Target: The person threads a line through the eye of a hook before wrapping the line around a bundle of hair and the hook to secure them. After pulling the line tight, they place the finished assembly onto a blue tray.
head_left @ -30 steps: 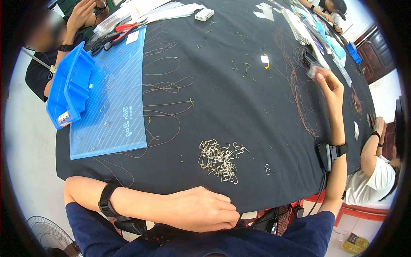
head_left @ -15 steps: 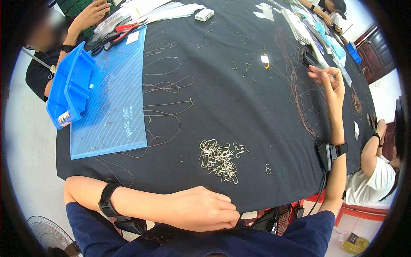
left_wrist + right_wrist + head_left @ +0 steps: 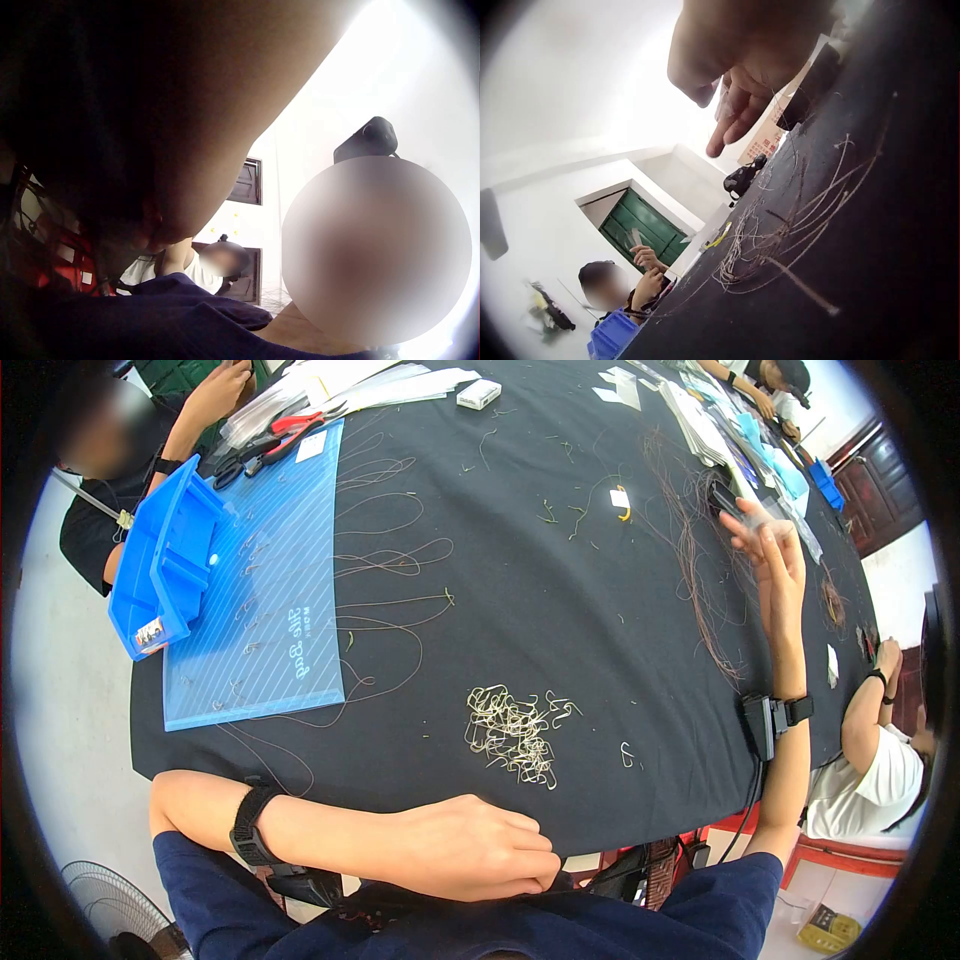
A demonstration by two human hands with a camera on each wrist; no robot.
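My table [image 3: 560, 620] is the biggest thing, with a black cloth on it. One person [image 3: 85, 540] in black sits on the far left side, and one [image 3: 860, 790] in white is over on the right. A flat blue bag [image 3: 200, 685] lies on the left of the table, with words and slanted lines on it. A blue bin [image 3: 145, 550] sits over its left edge. Long white sheets [image 3: 320, 390] are stacked at the far left, and more sheets [image 3: 695, 430] lie at the far right.

My left hand [image 3: 475, 850] rests low at the near edge, with its fingers loosely bent. My right hand [image 3: 775, 560] is up over the far right part of the table. It pinches a bit of plastic, and some of its fingers stick out. Just left of that hand, a big brown tangle [image 3: 688, 575] of thread lies on the cloth. Thinner loops [image 3: 395, 601] of thread run out to the right from the blue bag.

Pliers [image 3: 290, 425] with red handles lie at the far end of the blue bag. A pile of hooks [image 3: 512, 735] sits in the near middle, beyond my left hand. A small white box [image 3: 479, 395] is far off in the middle. The plastic [image 3: 757, 523] is clear, so its shape is hard to see. A white tag [image 3: 619, 498] lies left of the tangle. Smallest are a few loose hooks [image 3: 627, 756], right of the pile.
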